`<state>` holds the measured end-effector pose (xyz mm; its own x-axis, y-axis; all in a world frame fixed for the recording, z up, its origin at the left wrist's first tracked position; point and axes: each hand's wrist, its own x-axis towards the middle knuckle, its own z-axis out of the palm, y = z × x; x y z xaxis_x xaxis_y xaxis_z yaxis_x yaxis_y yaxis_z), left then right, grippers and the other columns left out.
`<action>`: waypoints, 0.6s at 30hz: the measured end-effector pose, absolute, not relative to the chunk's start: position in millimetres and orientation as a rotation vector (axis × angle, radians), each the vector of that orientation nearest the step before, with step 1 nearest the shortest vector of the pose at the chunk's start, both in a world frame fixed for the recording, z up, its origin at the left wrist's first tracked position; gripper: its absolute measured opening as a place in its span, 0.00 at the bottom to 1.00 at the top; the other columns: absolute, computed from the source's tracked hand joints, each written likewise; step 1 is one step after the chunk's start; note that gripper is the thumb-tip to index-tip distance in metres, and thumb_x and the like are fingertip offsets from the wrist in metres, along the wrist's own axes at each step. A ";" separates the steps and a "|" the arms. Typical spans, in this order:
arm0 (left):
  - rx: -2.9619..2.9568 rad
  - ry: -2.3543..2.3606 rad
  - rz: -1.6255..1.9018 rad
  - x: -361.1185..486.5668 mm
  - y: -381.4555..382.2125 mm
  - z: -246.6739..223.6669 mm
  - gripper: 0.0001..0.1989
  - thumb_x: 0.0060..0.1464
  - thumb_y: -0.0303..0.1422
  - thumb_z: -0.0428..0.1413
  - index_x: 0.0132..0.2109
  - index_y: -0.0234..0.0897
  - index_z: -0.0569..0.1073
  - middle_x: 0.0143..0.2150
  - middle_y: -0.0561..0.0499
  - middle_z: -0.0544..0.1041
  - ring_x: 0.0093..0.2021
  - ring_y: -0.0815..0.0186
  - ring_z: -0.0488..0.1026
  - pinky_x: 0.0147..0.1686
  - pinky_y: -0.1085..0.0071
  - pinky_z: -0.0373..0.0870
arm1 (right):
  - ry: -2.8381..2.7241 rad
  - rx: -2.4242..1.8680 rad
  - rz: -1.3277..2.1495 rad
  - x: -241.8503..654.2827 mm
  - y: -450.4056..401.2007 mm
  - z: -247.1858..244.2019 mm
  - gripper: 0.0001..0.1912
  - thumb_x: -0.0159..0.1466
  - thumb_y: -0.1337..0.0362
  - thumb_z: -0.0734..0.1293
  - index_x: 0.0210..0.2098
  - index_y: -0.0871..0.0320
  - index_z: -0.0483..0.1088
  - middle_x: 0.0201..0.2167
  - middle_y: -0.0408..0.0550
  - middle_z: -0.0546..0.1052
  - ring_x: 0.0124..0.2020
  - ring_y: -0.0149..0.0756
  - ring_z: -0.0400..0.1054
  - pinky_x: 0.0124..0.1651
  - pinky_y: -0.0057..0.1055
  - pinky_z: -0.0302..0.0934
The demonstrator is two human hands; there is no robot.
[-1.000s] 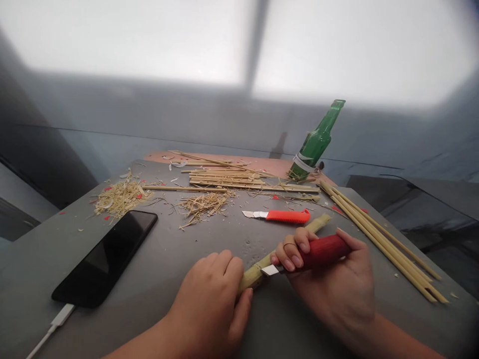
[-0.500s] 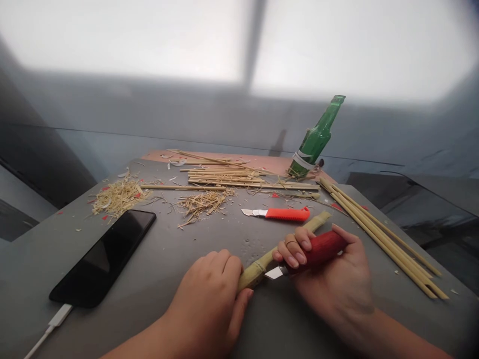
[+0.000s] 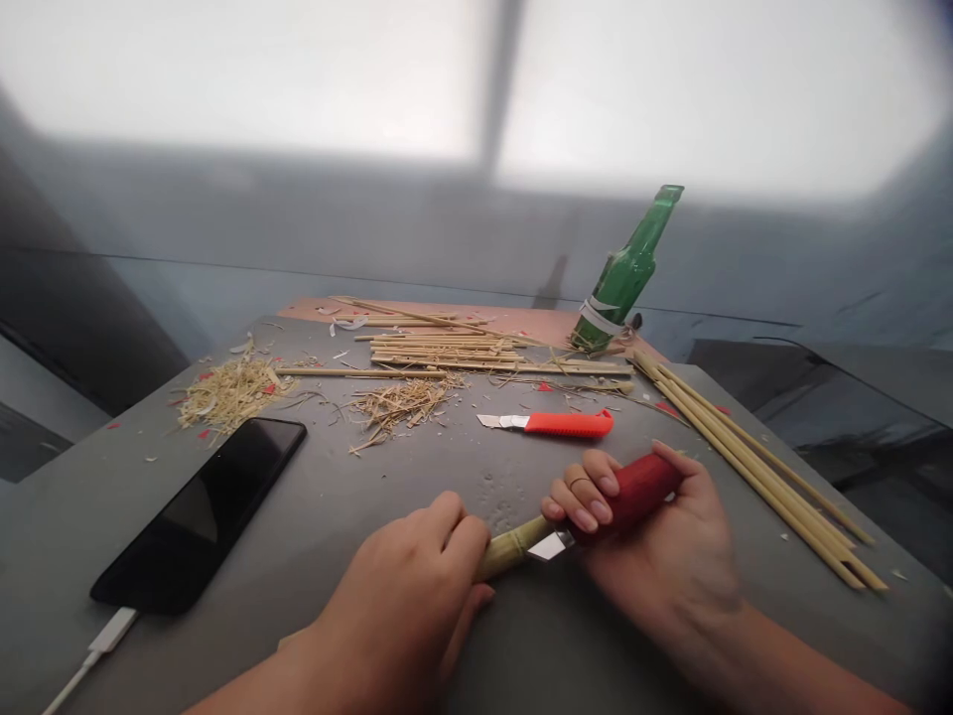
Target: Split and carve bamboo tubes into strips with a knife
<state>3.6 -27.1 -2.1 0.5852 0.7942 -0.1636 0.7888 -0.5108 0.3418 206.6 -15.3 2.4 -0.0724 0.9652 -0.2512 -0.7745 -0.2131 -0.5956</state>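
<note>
My left hand (image 3: 417, 576) is closed round a greenish-yellow bamboo stick (image 3: 513, 548), low in the middle of the head view. The stick's upper right part is hidden behind the fingers of my right hand (image 3: 640, 536). Those fingers wrap a knife with a dark red handle (image 3: 632, 497). Its short angled blade (image 3: 552, 545) points left and lies against or just in front of the stick; I cannot tell if they touch.
Behind my hands lies a red-orange cutter (image 3: 570, 424). Shavings (image 3: 402, 404) and thin sticks (image 3: 447, 348) spread beyond it. A black phone (image 3: 201, 516) is at left, long bamboo pieces (image 3: 759, 477) at right, a tilted green bottle (image 3: 625, 278) at the back.
The bamboo stick has slid down and left with my left hand, and its far end no longer shows past my right hand. My right hand has barely moved.
</note>
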 end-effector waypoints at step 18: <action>2.458 1.294 0.068 2.8 -24.7 -0.2 0.12 0.66 0.28 0.45 0.45 0.39 0.72 0.45 0.46 0.76 0.44 0.54 0.72 0.42 0.57 0.70 | -0.278 -0.711 1.682 206.1 -14.4 3.3 0.22 0.55 0.46 0.62 0.20 0.53 0.49 0.13 0.41 0.57 0.18 0.32 0.52 0.27 0.33 0.64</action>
